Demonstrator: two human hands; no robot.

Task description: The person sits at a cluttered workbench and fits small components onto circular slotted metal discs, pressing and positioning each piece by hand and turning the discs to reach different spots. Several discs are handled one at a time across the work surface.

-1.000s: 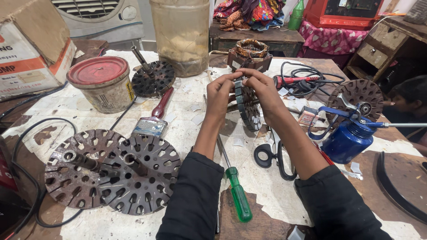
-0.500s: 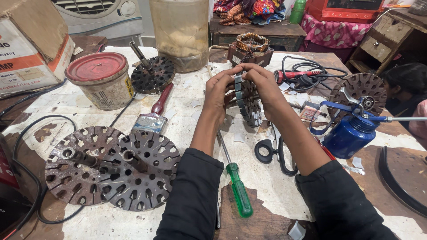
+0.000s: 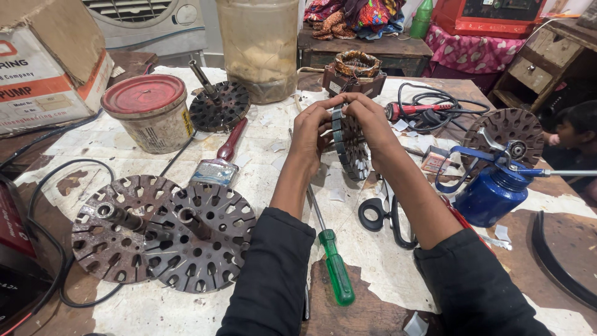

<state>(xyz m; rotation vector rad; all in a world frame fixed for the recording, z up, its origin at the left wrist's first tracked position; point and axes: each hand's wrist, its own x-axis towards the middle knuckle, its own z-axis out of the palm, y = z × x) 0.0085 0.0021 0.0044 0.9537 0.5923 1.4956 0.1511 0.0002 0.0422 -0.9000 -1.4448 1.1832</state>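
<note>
Holding a slotted metal stator core (image 3: 349, 146) on edge in the upper middle of the frame, above the surface (image 3: 261, 186).
The left hand (image 3: 311, 134) and right hand (image 3: 367, 124) close their fingers (image 3: 333, 104) over its top rim. Below lie black scissors (image 3: 382, 214) and a green-handled screwdriver (image 3: 333, 261); a blue oil can (image 3: 491, 190) stands right, two rotor discs (image 3: 165, 233) lower left, a red-lidded tin (image 3: 146, 112) upper left.
</note>
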